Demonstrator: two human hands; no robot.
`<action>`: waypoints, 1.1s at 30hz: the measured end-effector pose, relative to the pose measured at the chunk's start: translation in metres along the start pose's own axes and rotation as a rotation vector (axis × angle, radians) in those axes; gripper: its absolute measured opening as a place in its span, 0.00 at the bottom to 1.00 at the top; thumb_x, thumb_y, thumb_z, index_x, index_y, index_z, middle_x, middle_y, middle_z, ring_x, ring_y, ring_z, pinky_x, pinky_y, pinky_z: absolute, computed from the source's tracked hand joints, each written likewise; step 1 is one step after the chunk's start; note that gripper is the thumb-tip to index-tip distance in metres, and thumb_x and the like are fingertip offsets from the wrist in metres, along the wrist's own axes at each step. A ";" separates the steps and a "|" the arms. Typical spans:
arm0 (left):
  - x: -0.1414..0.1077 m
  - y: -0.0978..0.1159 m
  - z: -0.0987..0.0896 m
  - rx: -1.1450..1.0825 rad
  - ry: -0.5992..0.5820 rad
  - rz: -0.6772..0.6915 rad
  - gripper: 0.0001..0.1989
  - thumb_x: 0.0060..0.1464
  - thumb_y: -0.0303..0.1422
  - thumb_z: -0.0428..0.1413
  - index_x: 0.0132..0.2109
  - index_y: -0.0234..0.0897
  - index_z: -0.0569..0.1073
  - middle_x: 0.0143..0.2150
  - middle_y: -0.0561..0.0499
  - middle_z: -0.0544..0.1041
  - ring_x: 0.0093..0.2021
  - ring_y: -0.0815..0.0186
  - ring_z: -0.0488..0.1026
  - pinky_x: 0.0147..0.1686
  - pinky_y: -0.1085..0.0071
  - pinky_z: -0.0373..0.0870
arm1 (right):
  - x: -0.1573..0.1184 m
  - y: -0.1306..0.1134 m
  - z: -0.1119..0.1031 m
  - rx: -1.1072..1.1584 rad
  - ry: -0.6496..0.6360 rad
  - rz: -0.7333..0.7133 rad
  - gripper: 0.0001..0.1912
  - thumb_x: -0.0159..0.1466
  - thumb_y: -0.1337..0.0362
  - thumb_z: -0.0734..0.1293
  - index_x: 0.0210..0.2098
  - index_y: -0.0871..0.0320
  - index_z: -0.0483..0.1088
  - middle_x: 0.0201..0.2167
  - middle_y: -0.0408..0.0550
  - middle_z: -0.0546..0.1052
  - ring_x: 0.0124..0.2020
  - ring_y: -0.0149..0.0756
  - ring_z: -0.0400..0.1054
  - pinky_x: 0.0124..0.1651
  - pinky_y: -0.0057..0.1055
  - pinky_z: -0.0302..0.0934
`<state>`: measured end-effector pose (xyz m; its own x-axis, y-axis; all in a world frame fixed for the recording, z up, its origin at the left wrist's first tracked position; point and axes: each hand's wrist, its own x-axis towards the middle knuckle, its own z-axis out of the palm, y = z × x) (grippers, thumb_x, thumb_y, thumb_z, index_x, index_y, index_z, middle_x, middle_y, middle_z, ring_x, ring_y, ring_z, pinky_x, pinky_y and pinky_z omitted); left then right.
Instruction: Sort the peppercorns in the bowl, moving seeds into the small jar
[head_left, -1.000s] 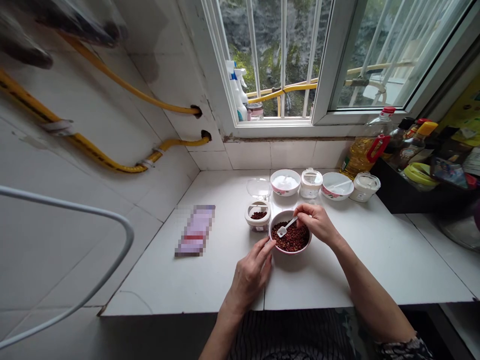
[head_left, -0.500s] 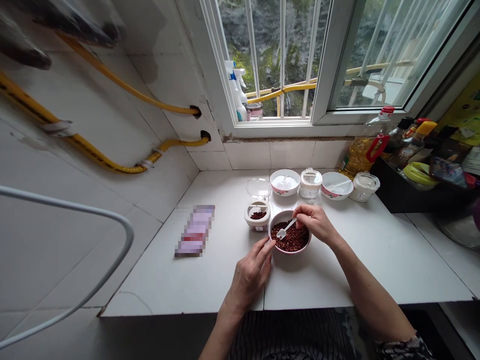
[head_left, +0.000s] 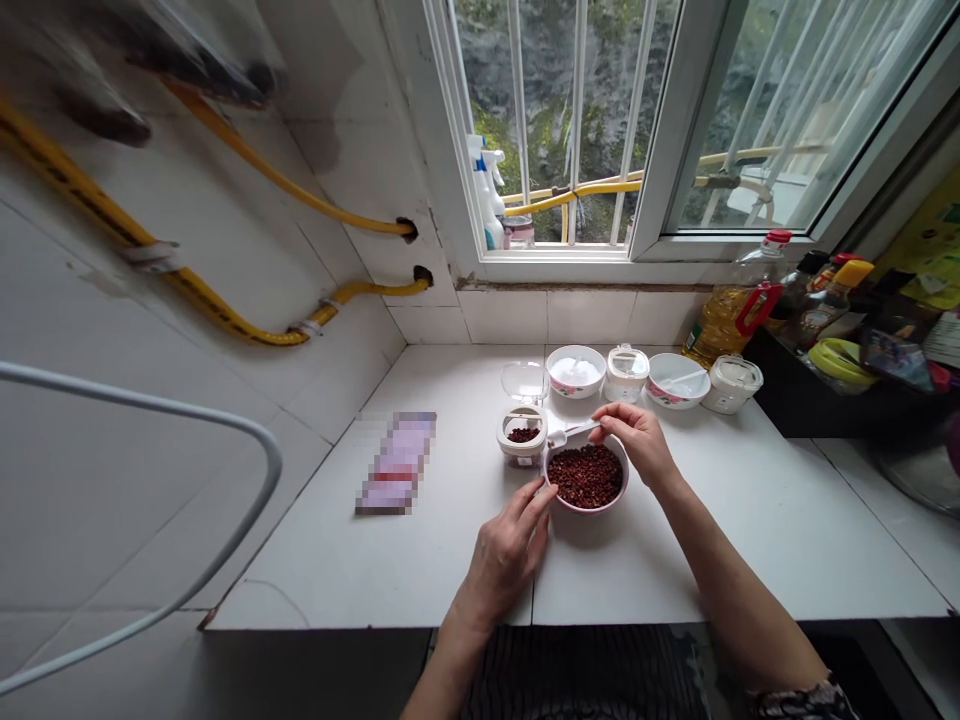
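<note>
A white bowl with a pink rim (head_left: 589, 511) stands on the counter, filled with dark red, peppercorn-like grains (head_left: 585, 476). My left hand (head_left: 508, 545) grips the bowl's left side, fingertips on its rim. Pinched in my right hand (head_left: 636, 440) is a small white spoon (head_left: 573, 432), held above the far left edge of the bowl. The spoon's head is close to a small seasoning jar (head_left: 523, 455) with its clear lid (head_left: 525, 380) flipped up. Some of the same grains lie in that jar. Whether the spoon carries grains I cannot tell.
Behind are a flowered bowl of white powder (head_left: 576, 372), a lidded jar (head_left: 627, 372), another flowered bowl (head_left: 678, 381) with a spoon, and a second lidded jar (head_left: 732, 383). An oil bottle (head_left: 724, 310) and black condiment box (head_left: 787, 390) stand right. A blurred purple packet (head_left: 396, 465) lies left.
My right hand has lifted the spoon out of the grains, up and left toward the open jar. My left hand keeps its place at the bowl. The view has shifted slightly.
</note>
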<state>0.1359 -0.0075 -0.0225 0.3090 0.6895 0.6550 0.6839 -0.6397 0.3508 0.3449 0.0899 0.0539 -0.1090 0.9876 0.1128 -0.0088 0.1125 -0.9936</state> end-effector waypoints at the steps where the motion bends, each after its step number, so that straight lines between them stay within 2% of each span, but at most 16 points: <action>1: 0.000 0.000 0.000 -0.001 -0.002 0.000 0.22 0.65 0.23 0.48 0.64 0.40 0.64 0.56 0.41 0.76 0.55 0.61 0.78 0.50 0.69 0.79 | -0.001 0.000 0.005 -0.017 0.023 -0.048 0.09 0.57 0.57 0.68 0.32 0.57 0.73 0.22 0.44 0.79 0.26 0.37 0.74 0.38 0.35 0.69; 4: -0.001 -0.001 0.001 -0.006 -0.014 -0.007 0.23 0.65 0.23 0.48 0.65 0.41 0.63 0.57 0.42 0.76 0.55 0.61 0.78 0.50 0.68 0.79 | -0.006 0.001 0.022 -0.161 0.070 -0.241 0.08 0.64 0.58 0.65 0.38 0.55 0.73 0.30 0.47 0.82 0.34 0.39 0.77 0.42 0.37 0.69; 6: -0.001 -0.001 0.001 -0.005 -0.014 -0.008 0.24 0.65 0.22 0.48 0.65 0.41 0.62 0.57 0.42 0.76 0.55 0.61 0.78 0.51 0.68 0.79 | -0.009 0.002 0.032 -0.330 0.051 -0.383 0.07 0.67 0.61 0.63 0.38 0.54 0.73 0.33 0.49 0.83 0.38 0.41 0.77 0.48 0.40 0.68; 10: -0.001 -0.001 0.001 -0.002 -0.002 0.002 0.24 0.64 0.22 0.48 0.65 0.41 0.63 0.56 0.42 0.76 0.55 0.61 0.78 0.51 0.67 0.79 | -0.012 0.001 0.037 -0.559 -0.033 -0.567 0.10 0.68 0.67 0.61 0.36 0.53 0.73 0.32 0.48 0.83 0.34 0.40 0.75 0.57 0.45 0.61; 15: 0.000 0.000 0.001 -0.003 -0.009 -0.005 0.24 0.64 0.22 0.48 0.65 0.41 0.63 0.57 0.42 0.76 0.55 0.61 0.77 0.51 0.67 0.79 | -0.012 -0.005 0.014 -0.537 0.097 -0.478 0.08 0.66 0.66 0.62 0.36 0.54 0.74 0.28 0.47 0.82 0.39 0.43 0.74 0.51 0.40 0.63; 19: 0.000 0.000 0.000 -0.003 -0.010 -0.013 0.23 0.65 0.23 0.48 0.65 0.41 0.64 0.56 0.43 0.76 0.54 0.62 0.78 0.50 0.68 0.79 | -0.008 0.003 -0.003 -0.627 0.110 -0.390 0.08 0.61 0.69 0.62 0.31 0.53 0.73 0.23 0.45 0.79 0.37 0.44 0.72 0.49 0.40 0.62; 22: 0.000 -0.001 -0.001 0.000 -0.008 -0.010 0.23 0.65 0.22 0.48 0.64 0.41 0.64 0.56 0.42 0.76 0.54 0.62 0.78 0.49 0.69 0.79 | -0.005 0.012 -0.003 -0.682 0.047 -0.358 0.09 0.60 0.70 0.61 0.28 0.53 0.72 0.22 0.44 0.78 0.36 0.42 0.72 0.51 0.40 0.61; 26: 0.000 -0.001 0.000 -0.002 -0.003 -0.004 0.22 0.65 0.22 0.48 0.64 0.41 0.64 0.56 0.42 0.77 0.53 0.62 0.79 0.49 0.69 0.79 | -0.006 0.016 0.005 -0.642 -0.025 -0.319 0.10 0.59 0.70 0.61 0.27 0.53 0.71 0.20 0.42 0.77 0.30 0.39 0.71 0.52 0.39 0.61; 31: -0.001 0.000 0.000 -0.003 -0.011 -0.013 0.23 0.64 0.22 0.49 0.64 0.41 0.64 0.56 0.42 0.76 0.54 0.61 0.78 0.49 0.69 0.79 | -0.008 0.007 0.005 -0.478 -0.011 -0.233 0.09 0.58 0.69 0.60 0.26 0.54 0.71 0.19 0.41 0.77 0.24 0.36 0.71 0.41 0.33 0.64; 33: 0.000 0.000 0.000 -0.004 -0.011 -0.012 0.23 0.64 0.22 0.49 0.64 0.41 0.64 0.56 0.42 0.77 0.54 0.61 0.78 0.49 0.68 0.79 | -0.008 0.005 0.004 -0.459 0.008 -0.229 0.09 0.58 0.69 0.60 0.26 0.54 0.71 0.19 0.41 0.77 0.24 0.35 0.70 0.40 0.33 0.65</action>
<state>0.1355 -0.0076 -0.0227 0.3074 0.7010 0.6435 0.6851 -0.6323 0.3616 0.3421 0.0826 0.0477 -0.1476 0.9326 0.3292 0.4065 0.3606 -0.8395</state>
